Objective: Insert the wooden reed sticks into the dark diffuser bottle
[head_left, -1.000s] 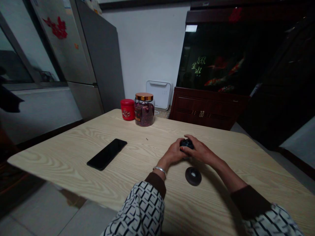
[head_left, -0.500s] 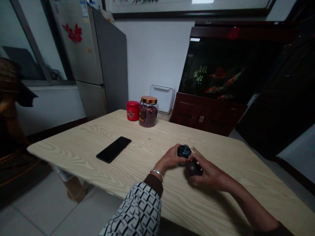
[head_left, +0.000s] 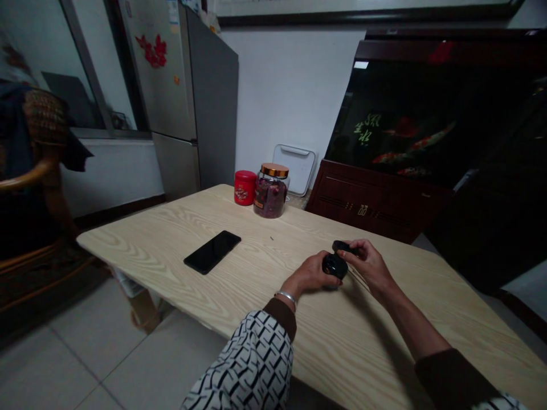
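My left hand (head_left: 308, 274), a silver bangle at its wrist, is closed round a small dark glass jar (head_left: 334, 266) on the right part of the table. Just beyond the jar's mouth, a round dark lid (head_left: 342, 247) is pinched in my right hand (head_left: 371, 265). The lid is tipped on a slant, and its far side is partly covered by the fingers. Thin wooden sticks (head_left: 359, 280) lie under my right hand, mostly hidden by it. What the jar contains is too dark to make out.
A black phone (head_left: 212, 251) lies left on the wooden table (head_left: 256, 285). At the back edge stand a red canister (head_left: 245, 189) and a glass jar of dried petals (head_left: 270, 196) with a copper-coloured lid. Behind are a fridge (head_left: 216, 114) and a dark fish tank (head_left: 397, 136).
My right hand has carried the lid from the jar's near right side to its far side and turned it edge-on. The left hand keeps its hold. The view has swung slightly left.
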`<state>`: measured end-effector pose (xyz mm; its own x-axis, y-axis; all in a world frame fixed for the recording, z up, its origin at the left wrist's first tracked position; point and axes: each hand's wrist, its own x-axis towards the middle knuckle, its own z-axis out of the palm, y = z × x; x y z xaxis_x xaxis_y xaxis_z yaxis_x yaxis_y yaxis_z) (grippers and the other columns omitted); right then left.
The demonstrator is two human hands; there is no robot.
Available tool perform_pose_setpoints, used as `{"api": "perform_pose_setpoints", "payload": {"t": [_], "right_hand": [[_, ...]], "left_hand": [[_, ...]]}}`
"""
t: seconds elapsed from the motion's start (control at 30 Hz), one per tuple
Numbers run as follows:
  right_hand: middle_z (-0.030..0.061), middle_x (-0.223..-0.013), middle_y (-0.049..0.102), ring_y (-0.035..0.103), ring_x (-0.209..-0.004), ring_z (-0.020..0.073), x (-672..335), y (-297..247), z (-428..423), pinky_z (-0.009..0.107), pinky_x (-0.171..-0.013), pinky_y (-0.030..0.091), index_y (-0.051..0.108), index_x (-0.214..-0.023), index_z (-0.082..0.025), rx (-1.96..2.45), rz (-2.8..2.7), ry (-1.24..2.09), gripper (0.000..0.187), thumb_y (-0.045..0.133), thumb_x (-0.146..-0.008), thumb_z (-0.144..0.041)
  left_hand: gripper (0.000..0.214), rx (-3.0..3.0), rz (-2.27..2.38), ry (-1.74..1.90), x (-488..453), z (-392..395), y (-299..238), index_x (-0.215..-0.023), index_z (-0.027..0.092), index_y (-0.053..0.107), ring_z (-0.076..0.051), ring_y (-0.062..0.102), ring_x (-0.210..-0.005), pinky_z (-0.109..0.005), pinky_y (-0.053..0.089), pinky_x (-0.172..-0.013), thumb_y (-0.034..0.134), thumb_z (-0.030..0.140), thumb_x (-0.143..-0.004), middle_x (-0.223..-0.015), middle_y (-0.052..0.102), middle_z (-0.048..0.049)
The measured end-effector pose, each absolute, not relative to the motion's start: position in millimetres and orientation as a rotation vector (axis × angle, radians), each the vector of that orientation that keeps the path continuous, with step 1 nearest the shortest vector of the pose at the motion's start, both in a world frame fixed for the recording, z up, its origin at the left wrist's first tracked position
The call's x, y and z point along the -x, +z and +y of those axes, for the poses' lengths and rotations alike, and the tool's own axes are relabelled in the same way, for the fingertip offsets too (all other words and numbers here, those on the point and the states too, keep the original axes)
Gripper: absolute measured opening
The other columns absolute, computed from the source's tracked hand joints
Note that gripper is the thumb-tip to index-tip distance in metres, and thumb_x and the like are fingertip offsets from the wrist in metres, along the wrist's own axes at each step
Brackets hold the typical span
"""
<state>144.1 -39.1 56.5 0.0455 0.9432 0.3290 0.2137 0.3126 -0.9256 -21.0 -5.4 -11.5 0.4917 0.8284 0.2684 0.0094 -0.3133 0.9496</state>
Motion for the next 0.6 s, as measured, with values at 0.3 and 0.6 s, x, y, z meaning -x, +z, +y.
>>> {"api": "perform_pose_setpoints", "payload": {"t": [0.3,0.6], "right_hand": [[0.0096,-0.115,0.067,0.065,-0.104,0.0269,-156.8,91.5,-37.3,0.04,-0.086,0.05,0.053,-0.126,-0.026,1.422,-2.011,0.5,0.054,0.069,-0.08,-0.048],[0.0184,-0.101,0.073,0.068,-0.098,0.0372,-114.6,127.0,-45.5,0.046,-0.083,0.047,0.059,-0.117,-0.018,2.056,-2.269,-0.203,0.066,0.047,-0.084,-0.074]], "left_hand": [[0.067,-1.722,0.719,0.978,22.6,-4.3,-10.9,-0.117,0.015,0.06,-0.021,0.06,-0.088,-0.03,0.048,-0.074,0.086,0.036,-0.058,-0.101,0.066,-0.0072],[0.067,-1.708,0.695,0.979,17.5,0.2,-15.0,-0.12,0.014,0.061,-0.022,0.061,-0.093,-0.031,0.048,-0.081,0.084,0.025,-0.058,-0.105,0.067,-0.0082]]}}
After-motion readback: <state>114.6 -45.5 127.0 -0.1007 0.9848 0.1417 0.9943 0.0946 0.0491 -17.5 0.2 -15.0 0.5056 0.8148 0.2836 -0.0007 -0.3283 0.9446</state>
